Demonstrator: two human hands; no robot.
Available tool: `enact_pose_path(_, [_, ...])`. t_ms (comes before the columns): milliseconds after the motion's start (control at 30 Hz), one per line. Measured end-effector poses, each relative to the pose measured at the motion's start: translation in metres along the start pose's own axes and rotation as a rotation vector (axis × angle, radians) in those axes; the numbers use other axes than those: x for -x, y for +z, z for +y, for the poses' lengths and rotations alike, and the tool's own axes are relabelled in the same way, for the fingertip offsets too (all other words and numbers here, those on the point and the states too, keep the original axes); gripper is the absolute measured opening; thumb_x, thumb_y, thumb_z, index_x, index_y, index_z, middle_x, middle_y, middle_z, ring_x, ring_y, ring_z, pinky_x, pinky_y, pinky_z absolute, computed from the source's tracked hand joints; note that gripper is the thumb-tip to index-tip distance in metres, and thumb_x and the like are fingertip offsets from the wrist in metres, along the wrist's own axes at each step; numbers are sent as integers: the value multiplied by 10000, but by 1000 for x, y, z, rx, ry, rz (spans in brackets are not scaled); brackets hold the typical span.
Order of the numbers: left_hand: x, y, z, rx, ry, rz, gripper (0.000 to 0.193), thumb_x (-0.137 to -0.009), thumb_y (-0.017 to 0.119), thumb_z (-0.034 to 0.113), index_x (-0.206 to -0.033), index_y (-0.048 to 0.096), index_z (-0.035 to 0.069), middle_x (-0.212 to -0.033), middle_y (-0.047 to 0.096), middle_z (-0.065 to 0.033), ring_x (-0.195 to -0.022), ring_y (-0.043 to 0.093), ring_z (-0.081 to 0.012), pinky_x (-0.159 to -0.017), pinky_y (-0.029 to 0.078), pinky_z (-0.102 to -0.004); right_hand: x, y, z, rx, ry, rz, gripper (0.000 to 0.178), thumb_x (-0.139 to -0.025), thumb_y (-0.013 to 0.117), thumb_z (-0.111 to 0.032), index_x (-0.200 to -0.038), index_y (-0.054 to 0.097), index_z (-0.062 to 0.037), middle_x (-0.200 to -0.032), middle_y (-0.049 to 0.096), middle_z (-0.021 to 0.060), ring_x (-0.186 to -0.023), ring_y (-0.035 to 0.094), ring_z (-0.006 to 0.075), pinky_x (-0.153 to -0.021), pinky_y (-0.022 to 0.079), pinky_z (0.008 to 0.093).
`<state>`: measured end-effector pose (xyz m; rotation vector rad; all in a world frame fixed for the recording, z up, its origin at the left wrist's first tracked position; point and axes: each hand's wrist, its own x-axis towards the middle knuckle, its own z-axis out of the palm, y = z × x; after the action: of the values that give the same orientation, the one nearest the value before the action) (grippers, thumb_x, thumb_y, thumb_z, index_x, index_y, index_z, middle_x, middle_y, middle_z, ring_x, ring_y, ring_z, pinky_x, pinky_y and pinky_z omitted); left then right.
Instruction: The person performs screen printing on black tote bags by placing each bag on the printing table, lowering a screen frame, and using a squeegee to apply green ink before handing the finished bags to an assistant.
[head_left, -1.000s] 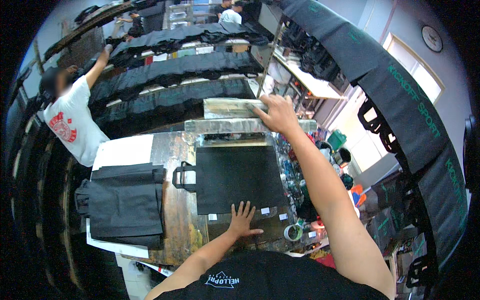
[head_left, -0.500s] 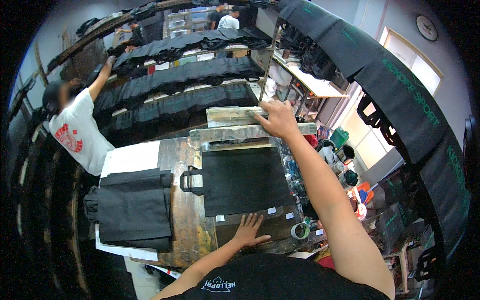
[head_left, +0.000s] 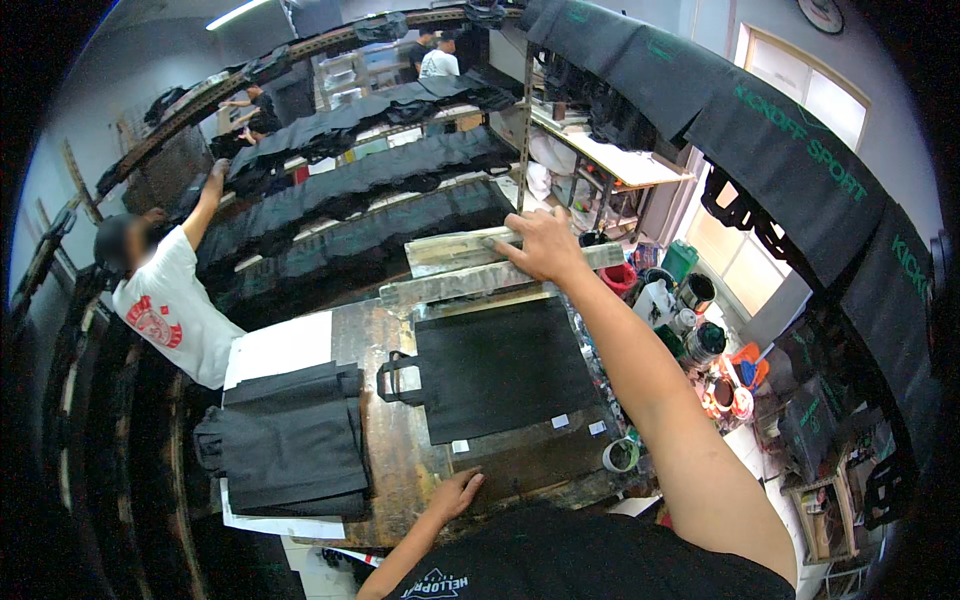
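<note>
A black fabric bag (head_left: 505, 370) lies flat on the worn worktable (head_left: 392, 490), its handle loop pointing left. Beyond the bag's far edge stands a raised, ink-stained wooden frame (head_left: 450, 285). My right hand (head_left: 545, 248) is closed over the frame's upper part, its thumb by a pale wooden board (head_left: 455, 250) there. What its fingertips press on is partly hidden. My left hand (head_left: 457, 495) rests on the table near the bag's near edge, holding nothing, fingers loosely extended. Small white tabs (head_left: 560, 421) lie along that near edge.
A stack of black bags (head_left: 290, 440) sits on white sheets at the left. A tape roll (head_left: 620, 455) and several paint cans (head_left: 697, 292) stand to the right. Racks of black bags (head_left: 360, 200) rise beyond. A person in a white shirt (head_left: 175, 310) reaches toward them.
My left hand has drawn back left from the bag's near edge, its fingers less spread. My right hand stays on the raised frame. The whole view has shifted slightly.
</note>
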<state>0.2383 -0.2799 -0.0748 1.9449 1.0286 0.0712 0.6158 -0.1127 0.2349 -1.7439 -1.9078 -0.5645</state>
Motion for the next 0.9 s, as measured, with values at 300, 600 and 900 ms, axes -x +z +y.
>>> enact_pose_path(300, [-27,-23,17,446,186,150,626,-1130,276,455,-1455,529,-16,-1335,666,-216,-1288,615,-299,-1097,455,-408,18,-5,-9,34,-13,-8,511,-925,605,-593,-1045,689,-103,-964,705,121,-1002,648,315,-901,404,503])
enact_pose_path(600, [-39,-146,100,1393,426,152,992,-991,340,758,-1577,272,-40,-1483,486,-317,-1374,501,-385,-1171,384,-526,65,-3,-26,12,-54,26,521,-873,658,-568,-1043,684,-76,-911,675,132,-940,626,313,-878,402,504])
enact_pose_path(900, [-21,-106,101,1576,233,154,1428,-775,424,959,-1575,-178,-58,-1644,-3,-375,-1536,167,-501,-1234,249,-605,172,10,-55,17,-54,-194,557,-840,726,-548,-1170,658,-104,-1026,621,119,-1038,574,306,-943,370,517])
